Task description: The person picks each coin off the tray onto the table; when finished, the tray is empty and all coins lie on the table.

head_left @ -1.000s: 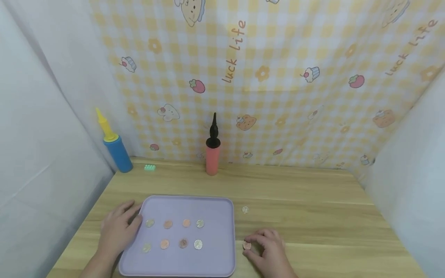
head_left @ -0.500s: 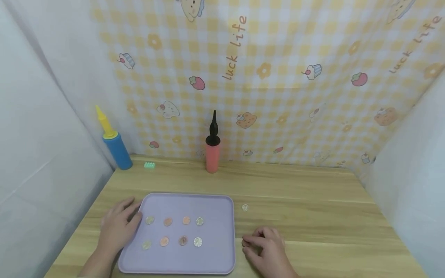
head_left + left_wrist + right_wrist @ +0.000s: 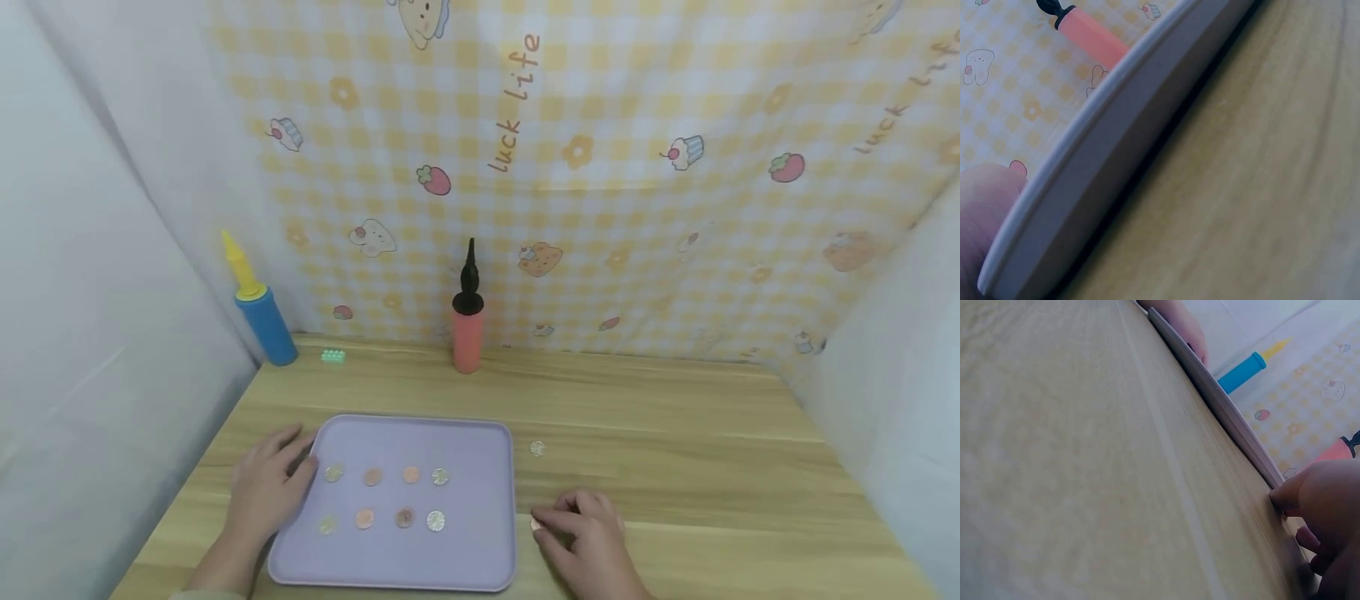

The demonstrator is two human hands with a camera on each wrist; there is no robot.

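Observation:
A lilac tray [image 3: 477,533] lies flat on the wooden table in the head view. Several coins sit on it in two rows: copper ones such as a coin [image 3: 364,518], and silvery ones such as a coin [image 3: 436,521]. My left hand [image 3: 270,483] rests against the tray's left edge, thumb at the rim. To the right of the tray, my right hand [image 3: 588,537] pinches a coin [image 3: 535,523] between thumb and index finger, low over the table; the fingers partly hide it. Another silvery coin [image 3: 537,448] lies on the table beyond that hand.
At the back stand a blue and yellow hand pump [image 3: 267,325] and a coral and black hand pump [image 3: 468,337]. A small mint-green toy brick [image 3: 333,356] lies near the blue pump. A checked curtain [image 3: 622,225] hangs behind the table [image 3: 675,433].
My right fingers have turned the pinched coin, which lay face up to view before and now shows only a pale sliver. The head view has shifted slightly; my left hand stays at the tray.

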